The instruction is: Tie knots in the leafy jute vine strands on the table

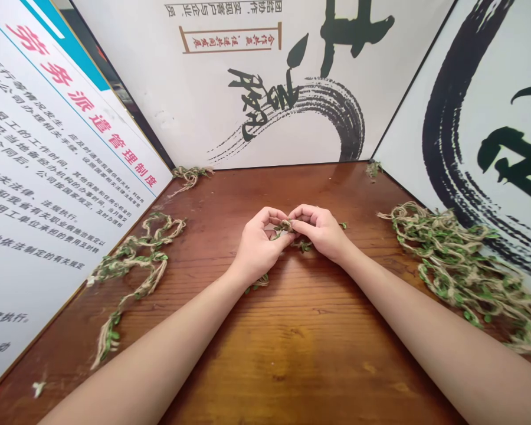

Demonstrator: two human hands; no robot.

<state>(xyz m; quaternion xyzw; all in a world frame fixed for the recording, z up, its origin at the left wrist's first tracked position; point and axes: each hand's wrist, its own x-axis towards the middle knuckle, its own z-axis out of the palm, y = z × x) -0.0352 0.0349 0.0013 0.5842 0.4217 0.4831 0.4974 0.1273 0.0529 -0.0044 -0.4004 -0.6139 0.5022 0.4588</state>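
Left hand (pixel 256 248) and right hand (pixel 318 231): both grips pinched narrow on short green-leaved jute vine (pixel 283 225). Looser leafy jute coils (pixel 455 271) lie either side of it on brown wooden worktop (pixel 310 354).
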